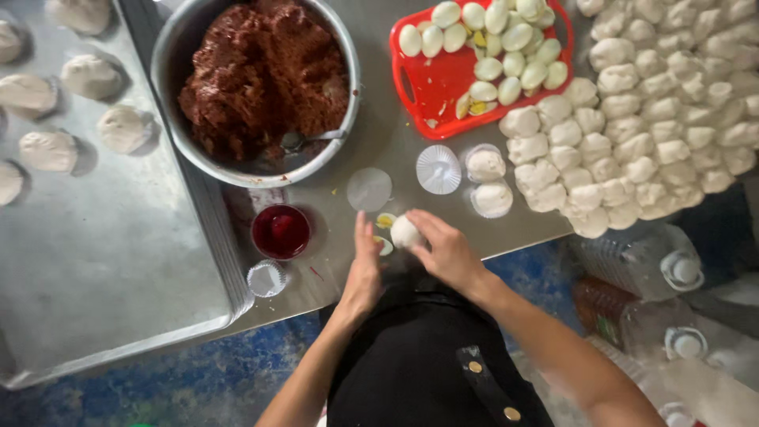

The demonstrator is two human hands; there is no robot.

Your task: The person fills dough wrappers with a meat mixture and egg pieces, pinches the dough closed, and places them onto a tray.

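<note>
Right hand (pixel 449 255): fingers closed around a small white dough ball (pixel 405 232), at the table edge.
Left hand (pixel 365 269): open, flat palm beside the ball, holding nothing.
Just left of the grip: egg pieces (pixel 385 221).
Farther left: red sauce cup (pixel 281 232).
Above: paper liner (pixel 438 169).

A grey metal desk (pixel 395 142) is seen carrying a large baking tray (pixel 118 269), a steel bowl (pixel 178 47) of dark red paste, a red tray (pixel 443 79) of peeled eggs, a heap of dough pieces (pixel 648 119), paper cups (pixel 437 168) and a small red-filled cup (pixel 281 232).
</note>
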